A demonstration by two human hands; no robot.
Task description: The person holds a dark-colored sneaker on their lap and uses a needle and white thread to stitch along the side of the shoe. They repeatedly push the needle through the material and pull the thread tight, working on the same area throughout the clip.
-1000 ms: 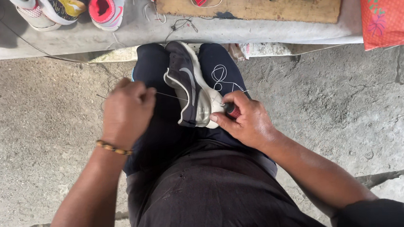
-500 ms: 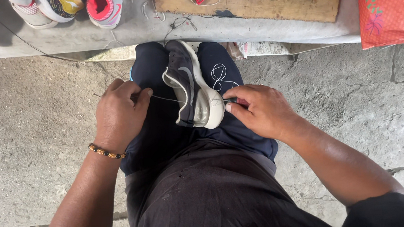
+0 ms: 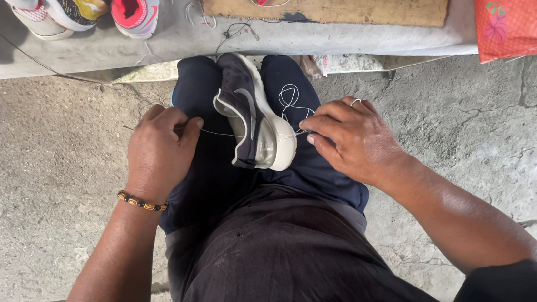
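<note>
You sit with a dark sneaker (image 3: pixel 249 117) wedged between your knees, its pale sole turned toward your right side and its heel end nearest your body. Your left hand (image 3: pixel 160 153) is curled into a loose fist just left of the shoe, its fingers closed on a thin white thread (image 3: pixel 218 134) that runs taut from your fist across to the sneaker's side. Your right hand (image 3: pixel 351 138) rests on your right thigh just beside the heel of the sole, its fingers drawn narrow, the thumb and forefinger pinched together at the edge of the sole where the thread comes out; whether they hold a needle there is too small to tell. A slack loop of the same thread lies coiled on your dark trouser leg just above that hand. A beaded bracelet (image 3: pixel 142 201) circles your left wrist, and a ring shows on a finger of your right hand. Beyond your knees stands a low grey worktop (image 3: pixel 111 51) carrying several bright sneakers (image 3: pixel 133 7) at the left and a wooden board (image 3: pixel 333 3) with hand tools at the right. A red patterned bag (image 3: pixel 521 2) hangs at the far right. Bare cracked concrete floor (image 3: pixel 39 190) lies on either side of you.
</note>
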